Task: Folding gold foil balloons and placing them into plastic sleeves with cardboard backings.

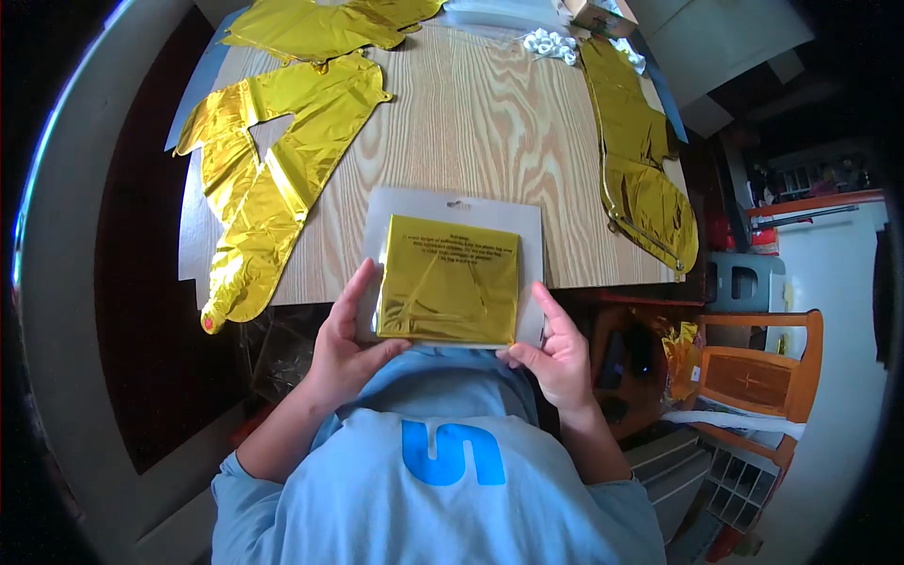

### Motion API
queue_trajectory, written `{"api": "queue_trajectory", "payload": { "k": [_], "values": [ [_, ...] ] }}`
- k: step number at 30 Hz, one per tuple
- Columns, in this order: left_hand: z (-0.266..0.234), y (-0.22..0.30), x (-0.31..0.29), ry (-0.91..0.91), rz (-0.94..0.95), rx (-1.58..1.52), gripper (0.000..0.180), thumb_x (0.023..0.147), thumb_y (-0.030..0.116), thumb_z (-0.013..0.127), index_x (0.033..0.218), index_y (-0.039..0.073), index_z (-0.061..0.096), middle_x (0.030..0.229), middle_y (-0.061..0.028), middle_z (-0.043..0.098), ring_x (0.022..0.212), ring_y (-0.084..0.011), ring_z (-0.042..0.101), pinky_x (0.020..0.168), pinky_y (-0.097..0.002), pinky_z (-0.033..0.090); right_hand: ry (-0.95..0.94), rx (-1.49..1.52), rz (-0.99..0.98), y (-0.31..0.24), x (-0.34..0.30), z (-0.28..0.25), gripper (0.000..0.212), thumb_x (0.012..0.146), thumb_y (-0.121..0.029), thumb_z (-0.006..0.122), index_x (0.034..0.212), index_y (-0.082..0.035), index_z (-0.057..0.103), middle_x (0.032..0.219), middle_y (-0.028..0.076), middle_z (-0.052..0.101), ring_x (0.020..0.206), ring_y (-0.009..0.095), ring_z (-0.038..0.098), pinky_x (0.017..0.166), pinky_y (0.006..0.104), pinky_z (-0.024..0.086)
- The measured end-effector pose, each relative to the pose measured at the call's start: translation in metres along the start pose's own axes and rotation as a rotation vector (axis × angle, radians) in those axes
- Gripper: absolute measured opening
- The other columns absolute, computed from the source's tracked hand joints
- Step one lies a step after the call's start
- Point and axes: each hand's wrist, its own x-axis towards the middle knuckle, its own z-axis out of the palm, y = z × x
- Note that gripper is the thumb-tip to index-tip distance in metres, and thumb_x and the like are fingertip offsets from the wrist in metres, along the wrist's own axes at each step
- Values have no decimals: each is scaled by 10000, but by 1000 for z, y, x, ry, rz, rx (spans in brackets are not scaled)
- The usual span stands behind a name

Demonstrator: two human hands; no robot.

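The left hand (pixel 344 325) and right hand (pixel 557 353) clasp the pack (pixel 450 282) by its sides, over the table's (pixel 452 122) near edge. Left foil (pixel 282 179) droops past that edge; far foil (pixel 301 30) covers the table's far-left corner; right foil (pixel 626 122) lines its right side, below a white bundle (pixel 551 45). Open wood grain spans its middle

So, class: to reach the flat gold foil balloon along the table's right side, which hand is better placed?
Probably the right hand: it holds the right side of the folded-foil packet, nearer that gold foil balloon. The left hand, on the packet's left side, could support it.
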Motion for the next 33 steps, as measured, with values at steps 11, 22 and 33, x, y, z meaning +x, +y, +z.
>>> {"api": "queue_trajectory", "payload": {
  "k": [11, 22, 33],
  "values": [
    [8, -12, 13, 118, -82, 138, 949, 858, -39, 767, 1615, 72, 207, 1240, -118, 672, 867, -143, 689, 709, -287, 597, 212, 58, -176, 30, 16, 4, 586, 943, -26, 711, 1477, -3, 472, 963, 52, 712, 777, 85, 675, 697, 232, 556],
    [2, 38, 21, 19, 454, 1357, 948, 721, 400, 861, 1520, 117, 437, 1348, -194, 579, 1269, -372, 544, 1075, -503, 421, 384, -1264, -518, -16, 16, 3, 646, 783, -322, 852, 1341, -88, 626, 1112, 120, 569, 1008, 312, 559, 878, 449, 451],
    [-4, 3, 54, -284, 610, 1387, 743, 822, 278, 729, 1493, 104, 462, 1576, -170, 412, 1477, -405, 350, 1207, -566, 271, 261, -1402, -670, -8, 44, -5, 436, 810, -315, 802, 1199, -137, 718, 1280, 102, 599, 1080, 295, 557, 938, 434, 455]
  ]
}}
